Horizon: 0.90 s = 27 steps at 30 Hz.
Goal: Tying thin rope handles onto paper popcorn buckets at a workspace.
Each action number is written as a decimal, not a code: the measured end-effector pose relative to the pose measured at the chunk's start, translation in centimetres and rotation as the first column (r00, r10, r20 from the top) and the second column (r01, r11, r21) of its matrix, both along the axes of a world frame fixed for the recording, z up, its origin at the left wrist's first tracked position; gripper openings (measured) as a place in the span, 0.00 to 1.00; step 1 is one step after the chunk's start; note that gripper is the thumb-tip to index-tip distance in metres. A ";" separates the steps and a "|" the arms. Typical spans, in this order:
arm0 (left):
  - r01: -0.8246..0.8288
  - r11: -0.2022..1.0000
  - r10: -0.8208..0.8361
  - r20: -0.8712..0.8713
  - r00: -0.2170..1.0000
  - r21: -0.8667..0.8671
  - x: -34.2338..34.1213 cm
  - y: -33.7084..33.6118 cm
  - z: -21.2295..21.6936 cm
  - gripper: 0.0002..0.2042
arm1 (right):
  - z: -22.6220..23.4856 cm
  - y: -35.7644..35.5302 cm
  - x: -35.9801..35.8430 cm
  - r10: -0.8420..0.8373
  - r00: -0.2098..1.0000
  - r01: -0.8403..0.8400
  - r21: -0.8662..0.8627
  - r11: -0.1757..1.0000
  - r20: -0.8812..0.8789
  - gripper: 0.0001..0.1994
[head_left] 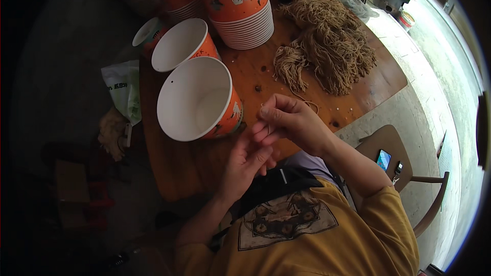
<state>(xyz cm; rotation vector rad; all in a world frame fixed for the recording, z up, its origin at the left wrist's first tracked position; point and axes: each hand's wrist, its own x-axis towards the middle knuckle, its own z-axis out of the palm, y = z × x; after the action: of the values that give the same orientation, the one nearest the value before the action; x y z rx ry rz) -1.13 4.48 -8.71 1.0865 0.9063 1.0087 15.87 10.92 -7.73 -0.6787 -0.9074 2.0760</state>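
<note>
The right hand (286,120) is pinching a thin string (307,103). The left hand (248,166), half curled just under it, is touching it. A big paper cup (197,99) is lying beside them.

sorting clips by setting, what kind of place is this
Likely a small home workshop for hand assembly: a round wooden table holds stacked orange paper buckets and a heap of tan cord pieces, beside a wooden stool on concrete floor.

Single head-worn fisheye view, directed steeply downward from above the seated person's chest. The wooden tabletop (255,71) is seen at close range ahead; the hands (271,133) lie near centre. Straight edges are bent toward the dark circular rim.
</note>
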 end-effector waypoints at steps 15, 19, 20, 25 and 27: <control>0.203 0.889 0.250 -0.808 0.534 0.410 -1.8 -0.1 2.7 0.06 | 1.0 -1.6 -0.8 -0.580 0.761 -0.052 0.918 0.394 0.292 0.10; 0.321 0.739 0.457 -0.791 0.406 0.592 -1.8 -0.3 3.6 0.06 | -0.4 -2.0 -1.5 -0.194 0.881 -0.165 0.666 0.728 0.431 0.10; 0.310 0.765 0.431 -0.807 0.403 0.564 -2.0 -0.5 3.7 0.06 | -0.3 -2.0 -1.6 -0.179 0.880 -0.171 0.647 0.743 0.439 0.10; 0.352 0.743 0.446 -0.813 0.374 0.570 -3.3 -0.5 4.0 0.06 | -0.6 -1.7 -2.1 -0.178 0.889 -0.174 0.669 0.722 0.422 0.08; 0.398 0.650 0.513 -0.760 0.399 0.647 -3.6 -0.2 4.3 0.06 | -0.6 -1.7 -2.4 -0.145 0.907 -0.154 0.631 0.761 0.396 0.07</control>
<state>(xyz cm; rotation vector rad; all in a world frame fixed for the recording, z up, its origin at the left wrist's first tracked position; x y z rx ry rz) -4.75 4.28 -4.45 2.5886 1.4646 0.7737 13.49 9.23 -8.35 -0.7379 -1.7734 1.4507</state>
